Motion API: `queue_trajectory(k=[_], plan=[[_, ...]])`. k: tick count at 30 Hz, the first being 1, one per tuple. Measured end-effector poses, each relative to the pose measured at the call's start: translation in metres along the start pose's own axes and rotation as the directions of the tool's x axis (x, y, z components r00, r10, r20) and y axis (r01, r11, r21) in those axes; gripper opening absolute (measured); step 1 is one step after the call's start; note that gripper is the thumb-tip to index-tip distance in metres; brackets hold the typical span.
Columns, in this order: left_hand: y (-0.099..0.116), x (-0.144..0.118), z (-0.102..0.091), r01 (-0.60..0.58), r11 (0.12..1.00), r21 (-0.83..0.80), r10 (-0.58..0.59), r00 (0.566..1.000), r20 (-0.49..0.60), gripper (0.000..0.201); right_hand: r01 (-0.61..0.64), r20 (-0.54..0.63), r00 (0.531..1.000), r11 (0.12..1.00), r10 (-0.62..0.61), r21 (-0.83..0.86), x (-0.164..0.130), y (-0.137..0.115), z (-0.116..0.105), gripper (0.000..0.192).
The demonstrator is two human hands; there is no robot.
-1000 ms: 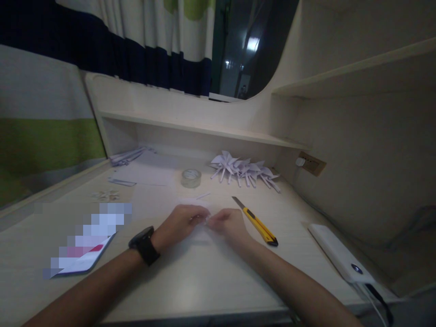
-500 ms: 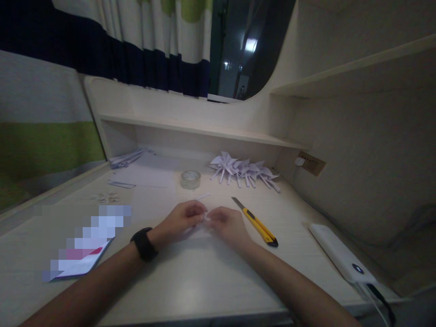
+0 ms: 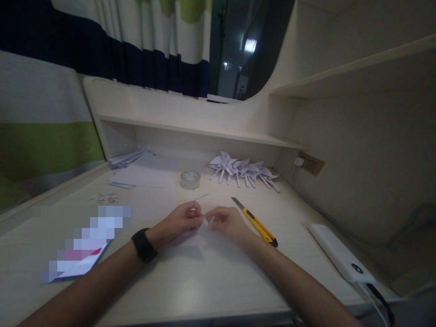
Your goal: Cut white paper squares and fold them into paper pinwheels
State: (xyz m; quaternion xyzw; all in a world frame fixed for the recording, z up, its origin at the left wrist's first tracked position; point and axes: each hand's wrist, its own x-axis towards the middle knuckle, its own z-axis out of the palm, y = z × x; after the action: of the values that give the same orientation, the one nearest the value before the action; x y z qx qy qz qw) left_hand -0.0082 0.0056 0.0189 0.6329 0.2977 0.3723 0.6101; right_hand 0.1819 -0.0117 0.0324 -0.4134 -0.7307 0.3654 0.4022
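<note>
Close together over the desk, my left hand [image 3: 182, 221] and my right hand [image 3: 227, 222] pinch a folded piece of white paper [image 3: 203, 225] between thumbs and fingers. Much of the paper is hidden by the fingers, so its full shape does not show. Just beyond my left hand lies a thin white paper stick [image 3: 201, 197]. A yellow utility knife [image 3: 259, 223], blade out, rests to the right of my right hand. Farther back stands a roll of clear tape [image 3: 190, 180].
Several white paper pinwheels [image 3: 240, 169] lie in a row at the back. Paper sheets [image 3: 150, 170], rolled paper sticks [image 3: 127, 158] and small white bits [image 3: 105, 198] are at the left. A phone [image 3: 85, 254] lies front left, a white power bank [image 3: 340, 252] with cables at right.
The paper between my fingers has turned, and a pointed white fold now shows below the fingertips. My right fingers have shifted slightly on it. The things on the desk have stayed put.
</note>
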Motion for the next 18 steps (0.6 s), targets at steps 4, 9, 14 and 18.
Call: queue_trajectory(k=[4, 9, 14, 18], plan=[[-0.004, 0.001, 0.001, -0.019, 1.0, -0.011, 0.018, 0.999, -0.027, 0.023, 0.024, -0.016, 1.0, 1.0, -0.023, 0.019, 0.0, 0.0, 0.0, 0.02], [-0.002, 0.003, 0.004, -0.013, 0.998, 0.054, 0.019, 0.995, -0.103, 0.027, -0.057, -0.013, 0.998, 0.995, 0.058, 0.075, 0.0, 0.004, 0.002, 0.023], [0.004, 0.004, 0.004, -0.011, 0.98, 0.201, 0.045, 0.985, -0.166, 0.024, -0.12, 0.016, 0.993, 0.987, 0.119, 0.111, 0.001, 0.006, 0.004, 0.027], [0.01, 0.002, 0.006, 0.043, 0.979, 0.201, -0.005, 0.982, -0.19, 0.022, -0.138, -0.006, 0.99, 0.983, 0.14, 0.121, 0.001, 0.007, 0.001, 0.029]])
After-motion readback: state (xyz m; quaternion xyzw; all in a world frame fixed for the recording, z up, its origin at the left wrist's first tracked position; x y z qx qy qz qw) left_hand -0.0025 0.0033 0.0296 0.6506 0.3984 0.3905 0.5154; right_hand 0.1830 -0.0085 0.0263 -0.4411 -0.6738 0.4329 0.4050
